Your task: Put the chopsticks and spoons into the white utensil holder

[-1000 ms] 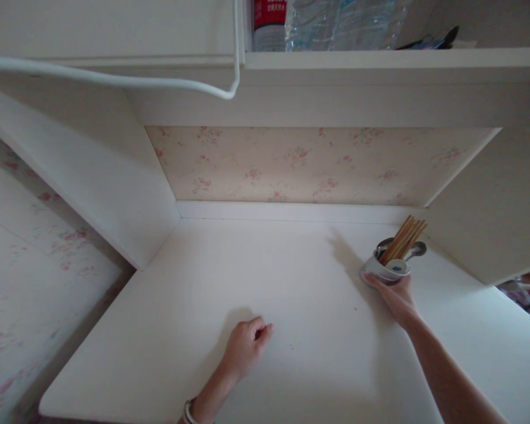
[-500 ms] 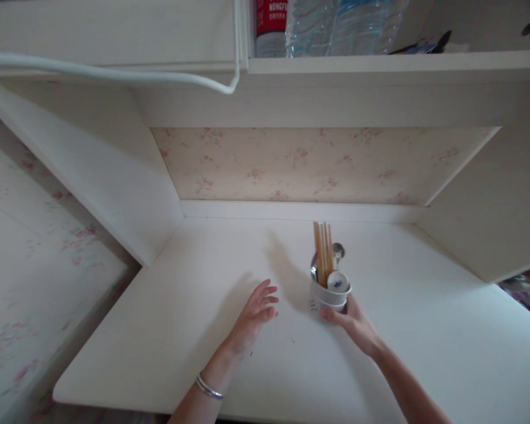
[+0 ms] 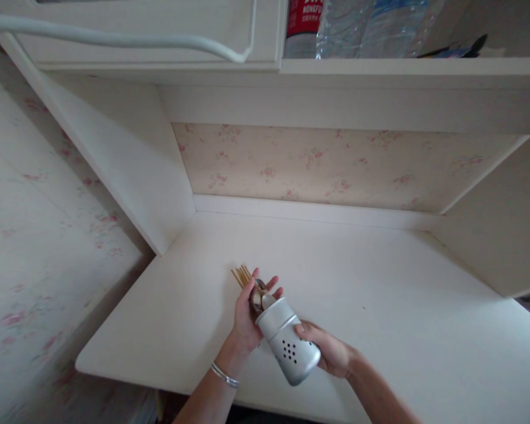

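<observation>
My right hand (image 3: 331,353) grips a white perforated utensil holder (image 3: 287,341) and holds it tipped over to the left above the white desk (image 3: 380,294). Wooden chopsticks (image 3: 242,274) and metal spoons (image 3: 258,297) stick out of its mouth. My left hand (image 3: 247,318), with a silver bracelet on the wrist, is cupped at the holder's mouth, its fingers curled around the chopsticks and spoons.
A white shelf (image 3: 401,68) above the desk carries a red-labelled bottle (image 3: 302,26) and clear water bottles (image 3: 362,26). A white cable (image 3: 115,38) runs along the top left. Flowered wallpaper (image 3: 335,165) backs the alcove, and white side panels close it left and right.
My right hand has carried the holder from the back right to the desk's front middle and tipped it leftward. My left hand rose from the desk and closed on the chopsticks and spoons.
</observation>
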